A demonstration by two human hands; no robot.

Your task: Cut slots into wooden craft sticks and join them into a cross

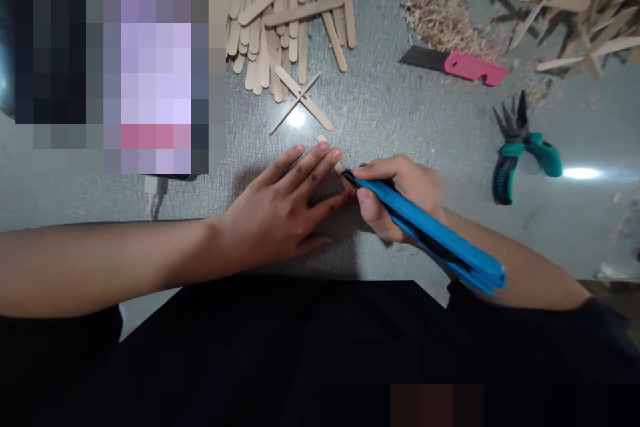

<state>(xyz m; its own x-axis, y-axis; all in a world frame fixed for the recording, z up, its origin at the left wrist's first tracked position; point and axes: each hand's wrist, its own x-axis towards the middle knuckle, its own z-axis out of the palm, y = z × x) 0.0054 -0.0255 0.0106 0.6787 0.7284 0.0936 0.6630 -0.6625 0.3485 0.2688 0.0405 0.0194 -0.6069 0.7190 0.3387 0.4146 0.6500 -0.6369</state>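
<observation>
A flat left hand (pixel 285 203) rests on a wooden stick (pixel 321 139) while the right hand (pixel 413 187) holds a blue knife (pixel 435 228).

The wooden stick is on the table (pixel 380 120), under the left fingertips, and its long way slants from the far left down toward the right hand. The left hand is nearer, because it is on the wood. It lies palm down with its fingers spread, not closed around anything. The right hand is curled around the blue knife, with the black tip by the stick and the handle slanting back to the right; I can't tell if the blade touches the wood. Two crossed sticks (pixel 317 113) lie just past the left fingertips.
</observation>
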